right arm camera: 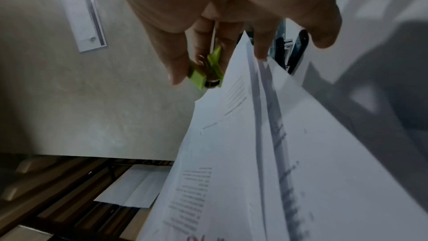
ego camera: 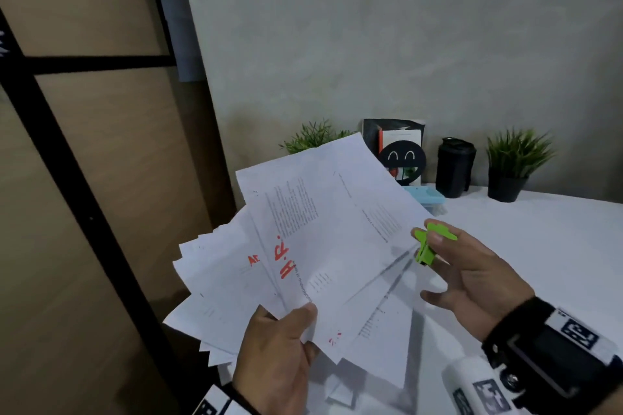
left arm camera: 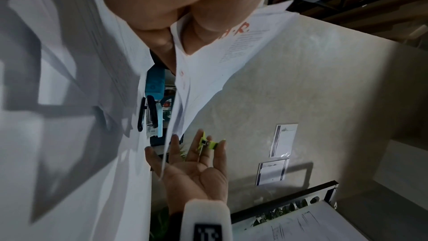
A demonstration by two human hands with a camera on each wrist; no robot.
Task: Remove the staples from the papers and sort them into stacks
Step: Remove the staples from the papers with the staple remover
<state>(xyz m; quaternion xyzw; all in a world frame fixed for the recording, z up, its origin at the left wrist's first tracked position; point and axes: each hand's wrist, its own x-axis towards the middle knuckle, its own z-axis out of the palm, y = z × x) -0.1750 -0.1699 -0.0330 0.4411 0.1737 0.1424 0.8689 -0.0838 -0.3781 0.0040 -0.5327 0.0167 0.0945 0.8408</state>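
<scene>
papers: fanned bunch held up over the white table | left hand pinching their bottom edge | right hand just beside the right edge, thumb and finger pinching a green staple remover, other fingers loose

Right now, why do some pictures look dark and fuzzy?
Head view: dim room, papers readable. Left wrist view: left hand fills the top, blurred. Right wrist view: right hand looms close and soft, the green staple remover sharper.
</scene>
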